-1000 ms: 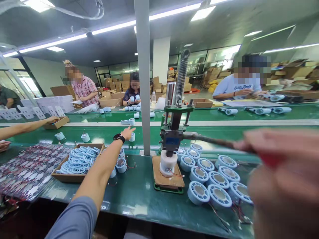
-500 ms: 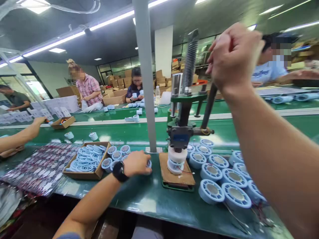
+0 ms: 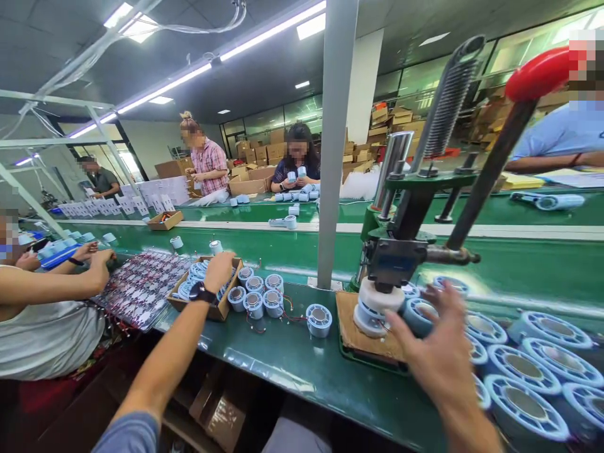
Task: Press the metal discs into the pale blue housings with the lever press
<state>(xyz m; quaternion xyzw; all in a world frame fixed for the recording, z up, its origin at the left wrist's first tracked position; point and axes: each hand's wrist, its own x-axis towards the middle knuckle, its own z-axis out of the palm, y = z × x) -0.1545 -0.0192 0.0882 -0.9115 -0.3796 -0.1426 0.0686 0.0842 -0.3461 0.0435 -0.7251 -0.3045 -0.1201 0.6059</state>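
My left hand [image 3: 219, 274], with a dark watch on its wrist, reaches over the cardboard box [image 3: 221, 311] of light blue rings; its fingertips are hidden. My right hand [image 3: 436, 340] is open with fingers spread, beside the blue round housing [image 3: 370, 318] under the press's white pad [image 3: 381, 294]. The press [image 3: 396, 258] stands on a brown board [image 3: 349, 327], its lever [image 3: 495, 170] tilted up with a red grip [image 3: 542, 72]. One blue housing [image 3: 319, 320] with wires sits left of the press. Several more housings [image 3: 521, 402] stand at the right.
A group of smaller-looking housings [image 3: 253, 305] stands beside the box. A grey post [image 3: 333, 157] rises behind the bench. Flat wired parts [image 3: 146, 283] lie at the left, near a person's arms [image 3: 70, 274]. Other people sit or stand across the green conveyor [image 3: 302, 242].
My right hand has let go of the lever and come down beside the press. My left hand has moved left from the housings to the box. The view has shifted.
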